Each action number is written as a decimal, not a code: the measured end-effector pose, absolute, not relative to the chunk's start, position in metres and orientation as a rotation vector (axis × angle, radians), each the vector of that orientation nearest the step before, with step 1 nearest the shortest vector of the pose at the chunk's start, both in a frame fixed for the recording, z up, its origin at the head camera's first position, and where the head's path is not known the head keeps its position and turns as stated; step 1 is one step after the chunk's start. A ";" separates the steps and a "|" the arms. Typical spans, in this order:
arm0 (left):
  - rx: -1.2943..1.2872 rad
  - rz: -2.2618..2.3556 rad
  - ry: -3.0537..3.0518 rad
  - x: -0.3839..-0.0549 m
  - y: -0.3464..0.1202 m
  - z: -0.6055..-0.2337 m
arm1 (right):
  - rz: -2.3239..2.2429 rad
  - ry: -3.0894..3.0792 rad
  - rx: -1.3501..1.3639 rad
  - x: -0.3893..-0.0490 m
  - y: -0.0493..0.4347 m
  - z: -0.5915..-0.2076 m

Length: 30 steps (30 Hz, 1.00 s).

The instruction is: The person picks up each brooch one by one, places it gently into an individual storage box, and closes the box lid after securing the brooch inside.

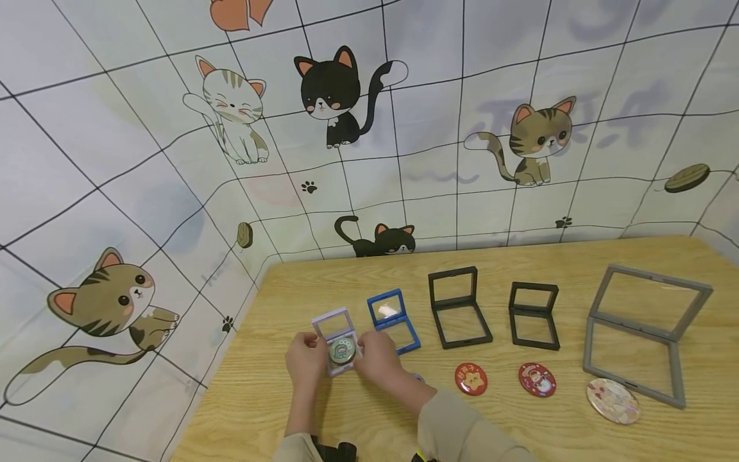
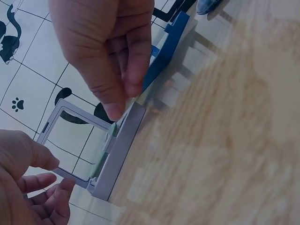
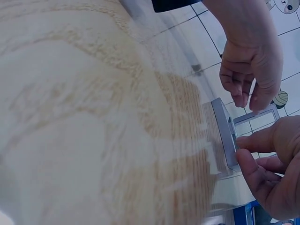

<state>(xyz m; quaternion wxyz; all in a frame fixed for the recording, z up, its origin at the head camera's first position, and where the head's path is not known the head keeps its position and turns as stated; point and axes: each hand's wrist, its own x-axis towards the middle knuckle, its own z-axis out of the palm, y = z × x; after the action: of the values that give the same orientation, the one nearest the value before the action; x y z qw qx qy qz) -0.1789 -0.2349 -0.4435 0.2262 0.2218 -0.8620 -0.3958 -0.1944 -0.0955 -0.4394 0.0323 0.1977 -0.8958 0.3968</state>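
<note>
A small lavender display frame [image 1: 333,314] lies hinged open on the table, its clear lid standing up at the back. On its lower half rests a round green badge [image 1: 342,351] with a cartoon print; edge-on, it shows in the left wrist view as a green rim [image 2: 99,161]. My right hand [image 1: 378,359] is at the right side, thumb and finger pinched at the badge's edge. On the other side is my left hand [image 1: 306,362], its fingers loosely bent and its thumb near the lid [image 2: 61,112].
Right of it stand open frames: blue [image 1: 398,321], large black [image 1: 462,308], small black [image 1: 534,314] and large grey [image 1: 635,333]. Nearer me lie a red star badge [image 1: 471,378], a red snowman badge [image 1: 537,379] and a pale oval badge [image 1: 614,401]. Another badge [image 1: 418,377] is partly behind my right forearm.
</note>
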 end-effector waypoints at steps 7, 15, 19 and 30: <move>0.621 -1.241 -2.353 -0.180 -0.235 -0.440 | 1.272 -2.722 0.654 -0.192 -0.091 -0.445; 0.577 -1.360 -2.396 -0.184 -0.236 -0.436 | 1.283 -2.742 0.655 -0.193 -0.091 -0.451; 0.570 -1.382 -2.399 -0.185 -0.236 -0.436 | 1.284 -2.753 0.649 -0.193 -0.093 -0.451; 0.587 -1.327 -2.398 -0.187 -0.236 -0.438 | 1.229 -2.717 0.601 -0.193 -0.099 -0.453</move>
<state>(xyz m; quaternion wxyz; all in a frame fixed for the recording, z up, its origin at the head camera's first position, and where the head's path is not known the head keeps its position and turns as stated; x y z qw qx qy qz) -0.1872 -0.2361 -0.4376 0.1688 0.2064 -0.8433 -0.4666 -0.1929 -0.0986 -0.4534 0.0498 0.1973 -0.8921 0.4035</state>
